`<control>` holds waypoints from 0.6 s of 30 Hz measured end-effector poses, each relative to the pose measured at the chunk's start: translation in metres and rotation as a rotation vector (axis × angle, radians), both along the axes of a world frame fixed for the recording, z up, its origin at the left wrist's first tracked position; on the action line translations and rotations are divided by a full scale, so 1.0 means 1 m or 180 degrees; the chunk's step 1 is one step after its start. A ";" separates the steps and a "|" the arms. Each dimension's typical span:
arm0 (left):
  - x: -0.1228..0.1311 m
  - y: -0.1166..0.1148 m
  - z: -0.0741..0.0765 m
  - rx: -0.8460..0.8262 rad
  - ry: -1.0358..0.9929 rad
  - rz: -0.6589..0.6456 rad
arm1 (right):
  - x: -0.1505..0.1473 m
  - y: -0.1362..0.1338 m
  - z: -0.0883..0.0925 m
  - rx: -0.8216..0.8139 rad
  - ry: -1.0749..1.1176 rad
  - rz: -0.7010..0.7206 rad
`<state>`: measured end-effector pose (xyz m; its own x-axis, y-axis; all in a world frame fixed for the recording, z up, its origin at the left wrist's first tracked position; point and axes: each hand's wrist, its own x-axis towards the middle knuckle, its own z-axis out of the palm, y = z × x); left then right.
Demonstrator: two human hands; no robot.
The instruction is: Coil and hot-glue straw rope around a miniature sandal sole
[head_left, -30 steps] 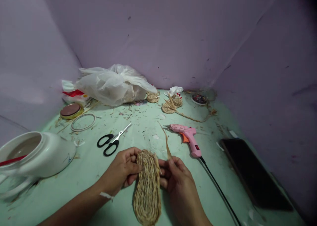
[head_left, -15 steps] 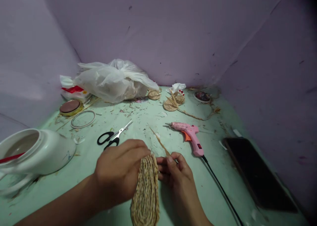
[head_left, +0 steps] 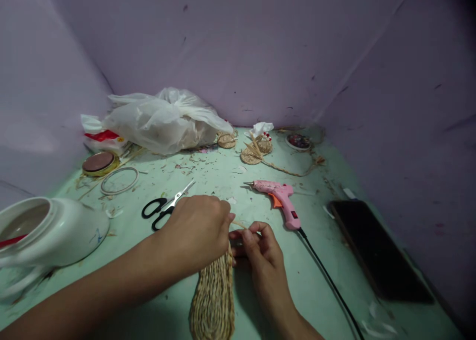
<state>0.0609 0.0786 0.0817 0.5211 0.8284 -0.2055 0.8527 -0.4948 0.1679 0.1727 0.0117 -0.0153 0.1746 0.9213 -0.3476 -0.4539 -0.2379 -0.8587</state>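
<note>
A long, rounded piece of coiled straw braid point(head_left: 213, 300) points away from me, its far end hidden under my left hand point(head_left: 203, 228). That hand is closed above it, thumb and fingers pinching one end of a thin straw strand point(head_left: 239, 224). My right hand point(head_left: 262, 248) is beside the braid's right edge, with thumb and forefinger closed on the same strand; its lower fingers reach toward the braid. Scissors point(head_left: 167, 207) with black handles lie just beyond my left hand. A pink glue gun point(head_left: 278, 196) rests on its side past my right hand.
A white pot point(head_left: 70, 231) stands at left near a ring point(head_left: 119, 181) and a round tin point(head_left: 99, 163). Behind are a plastic bag point(head_left: 167, 121) and straw coils point(head_left: 252, 155). The black cord point(head_left: 329, 278) and a dark phone point(head_left: 379, 250) lie at right.
My left hand has moved up and right over the braid's far end and now pinches the strand's free end. The right hand still holds the strand; the view has shifted slightly.
</note>
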 end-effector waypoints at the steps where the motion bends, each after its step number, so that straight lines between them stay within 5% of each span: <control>1: -0.004 0.000 0.000 -0.0006 -0.0131 0.0083 | 0.000 -0.001 0.000 0.0024 0.0020 0.0029; 5: -0.030 0.007 -0.004 0.0261 -0.0605 0.0718 | -0.004 -0.007 -0.010 0.0136 -0.0024 0.0010; 9: -0.058 0.027 -0.009 0.1015 0.0086 0.1466 | -0.013 -0.009 -0.025 0.0008 -0.0365 0.0003; 14: -0.071 0.043 -0.022 0.1262 0.0074 0.1447 | -0.012 0.001 -0.026 -0.0021 -0.0259 0.0052; 18: -0.066 0.041 -0.029 0.0869 -0.0320 0.1219 | 0.007 0.004 -0.002 0.0108 -0.0516 0.0192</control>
